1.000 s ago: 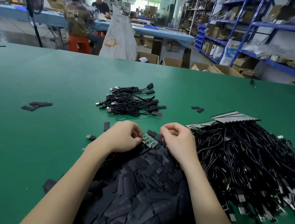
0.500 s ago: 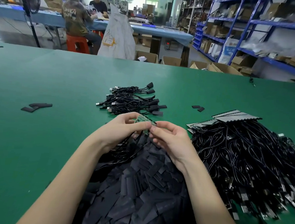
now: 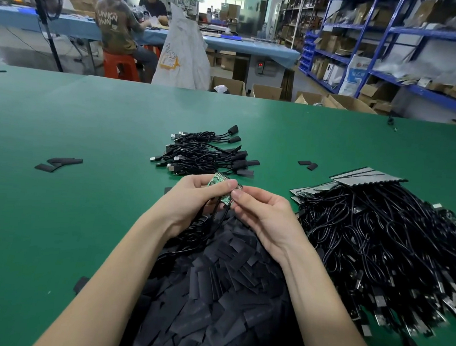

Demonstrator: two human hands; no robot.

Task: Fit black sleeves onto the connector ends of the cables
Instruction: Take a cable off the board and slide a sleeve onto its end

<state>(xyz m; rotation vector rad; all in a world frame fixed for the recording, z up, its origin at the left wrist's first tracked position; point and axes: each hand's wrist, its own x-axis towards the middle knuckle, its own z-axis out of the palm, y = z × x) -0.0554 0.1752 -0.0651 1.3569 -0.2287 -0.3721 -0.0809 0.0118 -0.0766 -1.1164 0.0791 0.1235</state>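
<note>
Green, thin circuit-board connector end (image 3: 218,186) of a limp black cable (image 3: 208,227), pinched by left hand (image 3: 195,197) and right hand (image 3: 263,214) above the black sleeve pile (image 3: 212,294); probably light, stiff, fragile, best held by edges.

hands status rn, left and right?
Left hand: fingers pinching the green circuit board on the cable end.
Right hand: fingers pinching the same board's near end.
</note>
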